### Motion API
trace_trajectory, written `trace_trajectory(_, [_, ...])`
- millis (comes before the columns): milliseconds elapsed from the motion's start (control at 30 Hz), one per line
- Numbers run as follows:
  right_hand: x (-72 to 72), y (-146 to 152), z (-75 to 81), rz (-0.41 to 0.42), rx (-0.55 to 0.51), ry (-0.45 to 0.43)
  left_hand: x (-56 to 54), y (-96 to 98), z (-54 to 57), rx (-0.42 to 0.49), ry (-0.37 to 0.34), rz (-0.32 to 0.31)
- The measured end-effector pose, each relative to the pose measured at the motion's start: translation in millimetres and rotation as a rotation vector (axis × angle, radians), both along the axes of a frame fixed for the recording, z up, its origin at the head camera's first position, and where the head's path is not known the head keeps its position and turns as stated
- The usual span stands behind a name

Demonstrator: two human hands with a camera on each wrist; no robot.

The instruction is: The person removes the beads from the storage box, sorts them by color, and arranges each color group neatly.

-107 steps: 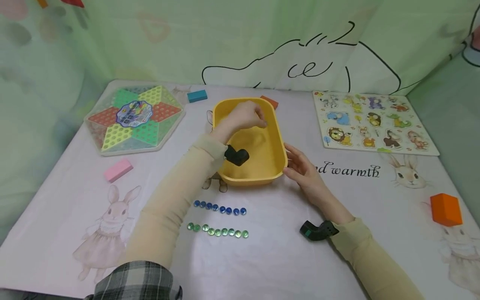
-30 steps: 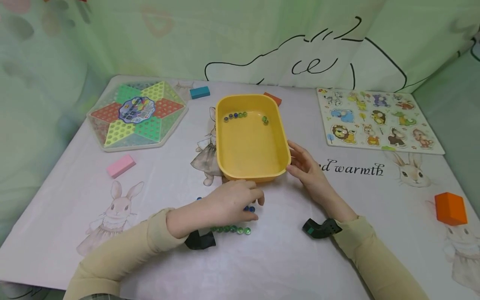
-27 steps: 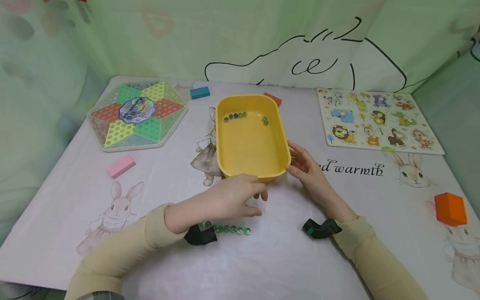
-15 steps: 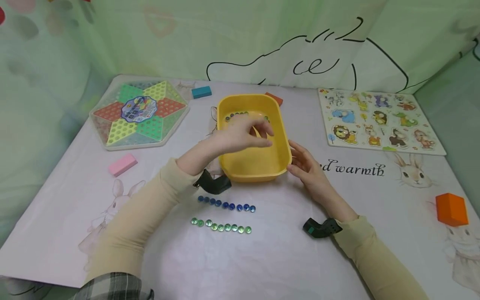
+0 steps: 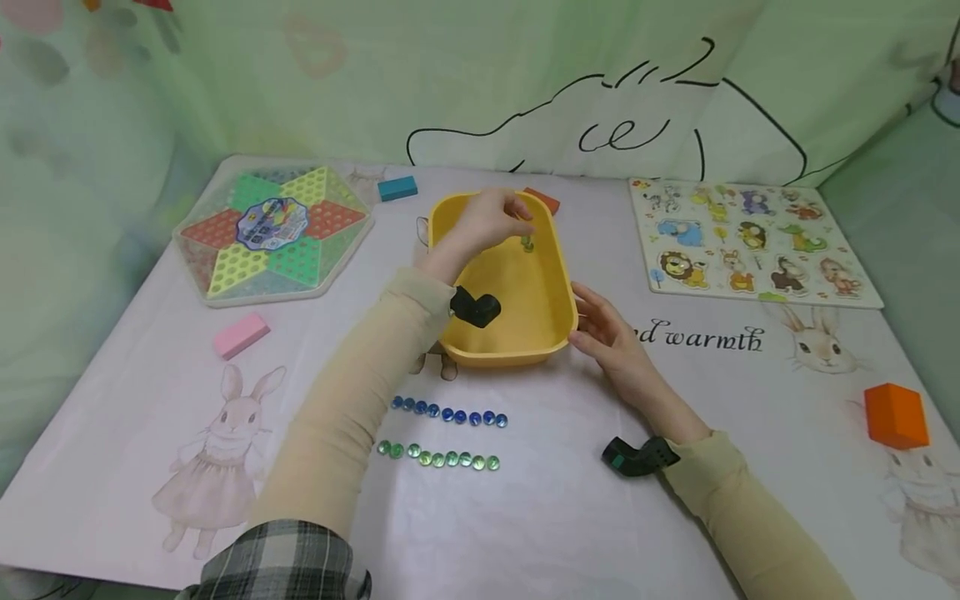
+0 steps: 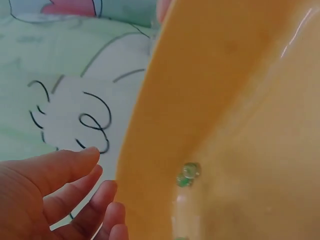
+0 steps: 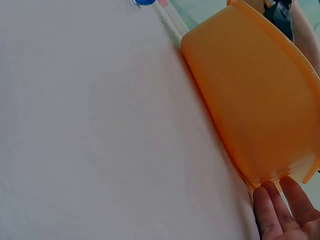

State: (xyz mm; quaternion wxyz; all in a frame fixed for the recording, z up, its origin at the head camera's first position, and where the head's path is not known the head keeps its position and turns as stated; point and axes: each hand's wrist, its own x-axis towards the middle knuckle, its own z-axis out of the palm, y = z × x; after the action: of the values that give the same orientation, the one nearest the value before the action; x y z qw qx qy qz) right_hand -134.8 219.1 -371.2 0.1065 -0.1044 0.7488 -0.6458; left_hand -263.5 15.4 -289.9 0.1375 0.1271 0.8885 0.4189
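My left hand (image 5: 491, 218) hovers over the far end of the yellow plastic basin (image 5: 517, 308), fingers loosely bent. In the left wrist view its thumb and fingertips stand apart, and no object shows between them. Two green glass marbles (image 6: 190, 170) lie inside near the basin wall; my hand hides other marbles from the head view. My right hand (image 5: 611, 337) rests against the basin's right side, with its extended fingers (image 7: 267, 210) touching the outside wall in the right wrist view. In front of the basin lie a row of blue marbles (image 5: 460, 417) and a row of green marbles (image 5: 452, 459).
A Chinese checkers box (image 5: 273, 229) sits at the back left, an animal puzzle board (image 5: 750, 242) at the back right. Blocks lie about: pink (image 5: 241, 336), blue (image 5: 397, 188), red-orange (image 5: 543, 200) behind the basin, and an orange one (image 5: 896, 417) far right.
My left hand has left the blue row and moved forward over the basin's far end. The blue row is one marble longer than 3.6 seconds ago. My right hand stays at the basin.
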Motion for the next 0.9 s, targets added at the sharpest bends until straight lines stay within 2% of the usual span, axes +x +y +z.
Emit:
trace_trajectory(167, [1.4,-1,1.2,-0.007,0.030,-0.020,-9.0,6.5,-15.4,-0.066,0.020,0.028])
trace_trajectory(333, [1.6,-1,2.4,-0.004,0.023,-0.019,-13.5,15.0,-25.9,-0.147,0.012,0.023])
trace_trajectory(600, [1.8,-1,-2.3,0.005,0.005,-0.018,-13.0,21.9,-32.4,-0.240,-0.012,-0.028])
trace_trajectory(900, [0.0,0,-3.0,0.000,0.014,0.001,-10.1,29.1,-36.5,-0.381,0.059,-0.097])
